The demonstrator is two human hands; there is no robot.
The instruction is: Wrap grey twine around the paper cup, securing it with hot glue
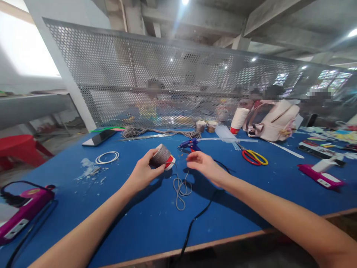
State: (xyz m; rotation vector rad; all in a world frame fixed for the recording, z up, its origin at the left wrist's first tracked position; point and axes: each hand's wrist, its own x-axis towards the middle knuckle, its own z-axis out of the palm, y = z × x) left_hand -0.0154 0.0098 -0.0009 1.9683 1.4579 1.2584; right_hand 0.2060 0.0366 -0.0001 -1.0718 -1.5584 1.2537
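A paper cup (162, 156), mostly wrapped in grey cord with a red and white band left bare near its rim, is tilted in my left hand (145, 169). Thumb and fingers grip it from its left side, above the table. To its right is my right hand (203, 165), fingers curled together around the grey cord (182, 188). The cord's slack lies in loose loops on the table between and below both hands. Just behind my right hand rests a blue hot glue gun (189, 143), its black cable running toward the front edge.
Red and yellow scissors (254, 157), glue sticks (227, 134), stacked paper cups (239, 118) and a pale backpack (275, 121) lie to the right. Purple power strips (320, 176) sit at both sides. A white ring (107, 157) is left. A perforated metal screen (167, 74) bounds the back.
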